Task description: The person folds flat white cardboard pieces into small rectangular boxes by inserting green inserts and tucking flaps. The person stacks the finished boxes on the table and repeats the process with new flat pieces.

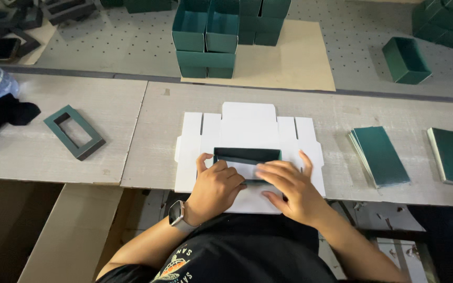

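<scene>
Left grip: the left hand (217,184) presses flat on the near wall of the dark green tray (247,156), fingers curled, holding nothing shut.
Right grip: the right hand (288,184) lies spread over the tray's near edge; whether it pinches anything, I cannot tell.
Tray place: centre of the frame, on the white die-cut sheet (247,123) on the bench (352,112).
Doing it well: keep the tray square to the sheet's creases, with even pressure.
Pose: both wrists low, forearms converging from the bottom of the frame.
Around: flat green panels (381,155) at right, a green frame (74,132) at left.
</scene>
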